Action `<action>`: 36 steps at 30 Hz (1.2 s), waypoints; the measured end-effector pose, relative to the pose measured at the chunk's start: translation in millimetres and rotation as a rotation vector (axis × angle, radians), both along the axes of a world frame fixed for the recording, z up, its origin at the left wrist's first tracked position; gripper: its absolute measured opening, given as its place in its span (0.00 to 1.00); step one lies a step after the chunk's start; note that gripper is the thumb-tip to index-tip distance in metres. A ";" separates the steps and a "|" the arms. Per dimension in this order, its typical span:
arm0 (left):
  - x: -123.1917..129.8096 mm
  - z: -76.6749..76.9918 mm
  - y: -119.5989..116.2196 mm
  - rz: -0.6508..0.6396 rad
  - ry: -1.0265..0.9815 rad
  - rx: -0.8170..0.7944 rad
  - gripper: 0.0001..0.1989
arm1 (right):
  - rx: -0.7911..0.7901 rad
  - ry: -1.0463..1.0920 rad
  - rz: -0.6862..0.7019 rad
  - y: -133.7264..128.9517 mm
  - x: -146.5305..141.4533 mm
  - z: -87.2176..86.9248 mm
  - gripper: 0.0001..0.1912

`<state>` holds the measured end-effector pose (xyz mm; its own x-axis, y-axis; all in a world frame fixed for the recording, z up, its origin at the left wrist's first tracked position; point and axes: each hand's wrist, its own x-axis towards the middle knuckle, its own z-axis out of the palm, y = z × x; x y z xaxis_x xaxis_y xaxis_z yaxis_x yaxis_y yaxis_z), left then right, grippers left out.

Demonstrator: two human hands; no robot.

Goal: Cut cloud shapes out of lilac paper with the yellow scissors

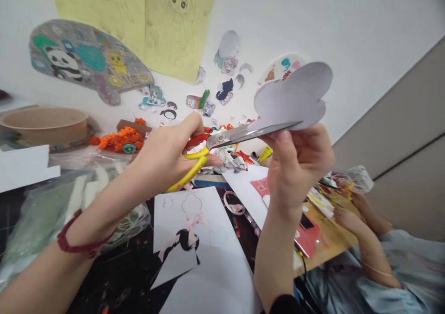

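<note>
My left hand [177, 142] grips a pair of scissors [219, 139] with one red and one yellow handle. The blades point to the right and lie across the lower edge of a white paper cutout [295, 94] with rounded, cloud-like lobes. From below, my right hand [295, 161] pinches that cutout, thumb near the blades. Beneath the hands, a white sheet [212, 267] on the black table bears pencilled flower outlines. Black and pink paper scraps [187, 240] lie on it.
At left stand a round wooden tub [45, 122], orange flowers [121, 139] and plastic bags [38, 230]. Stickers and yellow drawings [179, 27] cover the wall. At right, another person's hands [351, 221] work over a wooden table [323, 251] beside a red packet [308, 240].
</note>
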<state>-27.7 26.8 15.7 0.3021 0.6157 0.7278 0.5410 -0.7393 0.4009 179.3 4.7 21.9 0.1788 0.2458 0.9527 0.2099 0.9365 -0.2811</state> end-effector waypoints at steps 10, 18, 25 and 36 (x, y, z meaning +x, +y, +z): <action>0.6 2.2 -2.3 0.091 0.078 -0.066 0.21 | -0.011 0.018 0.056 -1.3 0.6 0.4 0.04; -1.3 -3.7 3.7 0.081 0.060 -0.030 0.22 | -0.016 -0.002 0.004 -3.3 -0.8 0.4 0.04; -0.5 -4.6 3.9 0.070 0.021 -0.060 0.24 | -0.019 -0.026 -0.106 -2.8 -0.6 -1.0 0.02; 1.8 -1.0 0.5 0.080 -0.025 -0.132 0.21 | -0.008 -0.048 -0.079 -0.5 0.2 -2.1 0.03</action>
<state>-25.9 27.2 14.6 0.2311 0.7279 0.6456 0.5846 -0.6343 0.5059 179.5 4.3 19.8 0.1526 0.2400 0.9587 0.2964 0.9143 -0.2760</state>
